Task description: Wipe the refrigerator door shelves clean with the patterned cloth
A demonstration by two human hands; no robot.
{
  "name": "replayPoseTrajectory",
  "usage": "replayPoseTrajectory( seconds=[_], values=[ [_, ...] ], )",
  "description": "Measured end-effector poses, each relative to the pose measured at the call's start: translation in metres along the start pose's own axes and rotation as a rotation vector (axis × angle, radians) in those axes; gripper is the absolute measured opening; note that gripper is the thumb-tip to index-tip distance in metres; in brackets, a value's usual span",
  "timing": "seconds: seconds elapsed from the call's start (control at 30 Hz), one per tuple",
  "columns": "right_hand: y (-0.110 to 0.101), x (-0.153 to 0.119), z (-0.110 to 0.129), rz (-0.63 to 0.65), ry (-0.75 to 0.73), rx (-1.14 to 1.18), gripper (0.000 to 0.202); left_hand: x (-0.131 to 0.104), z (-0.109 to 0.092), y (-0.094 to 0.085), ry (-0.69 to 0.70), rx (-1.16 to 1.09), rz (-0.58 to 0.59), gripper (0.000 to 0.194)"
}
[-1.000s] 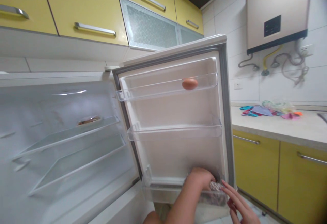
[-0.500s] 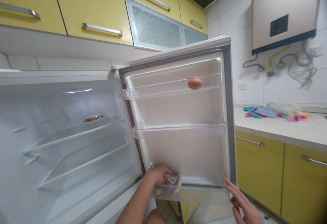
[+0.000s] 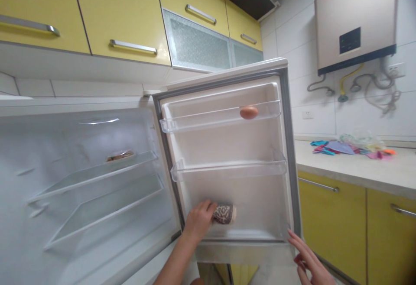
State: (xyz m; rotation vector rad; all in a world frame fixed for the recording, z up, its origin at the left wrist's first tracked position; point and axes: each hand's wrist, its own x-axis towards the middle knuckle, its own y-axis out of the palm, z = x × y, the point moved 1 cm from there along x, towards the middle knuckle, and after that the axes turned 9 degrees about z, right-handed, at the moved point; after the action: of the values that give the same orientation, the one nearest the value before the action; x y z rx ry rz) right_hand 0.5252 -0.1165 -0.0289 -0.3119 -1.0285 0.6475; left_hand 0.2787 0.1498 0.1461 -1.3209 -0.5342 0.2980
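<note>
My left hand is closed on a small dark-and-white patterned bundle with a pale end, whose kind I cannot make out. It is held just above the bottom shelf of the open fridge door. My right hand has its fingers stretched out, fingertips at the lower right edge of the door, holding nothing. A brown egg sits in the clear top door shelf. The middle door shelf is also clear plastic.
Left of the door is the fridge interior with glass shelves and a small packet at the back. Yellow cabinets hang above. On the right, a counter bears colourful cloth pieces, below a wall-mounted water heater.
My left hand has lifted the patterned bundle up out of the bottom door shelf. My right hand stays almost where it was. The view has tilted slightly upward.
</note>
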Motion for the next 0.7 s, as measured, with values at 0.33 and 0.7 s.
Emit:
replayPoseTrajectory(
  seconds=[0.33, 0.7],
  values=[
    [0.007, -0.009, 0.002, 0.016, 0.013, 0.029, 0.054, 0.007, 0.012, -0.019, -0.106, 0.31, -0.797, 0.039],
    [0.008, -0.01, 0.003, -0.041, -0.001, 0.037, 0.052, -0.002, 0.026, 0.008, 0.305, 0.369, -0.457, 0.051]
  ],
)
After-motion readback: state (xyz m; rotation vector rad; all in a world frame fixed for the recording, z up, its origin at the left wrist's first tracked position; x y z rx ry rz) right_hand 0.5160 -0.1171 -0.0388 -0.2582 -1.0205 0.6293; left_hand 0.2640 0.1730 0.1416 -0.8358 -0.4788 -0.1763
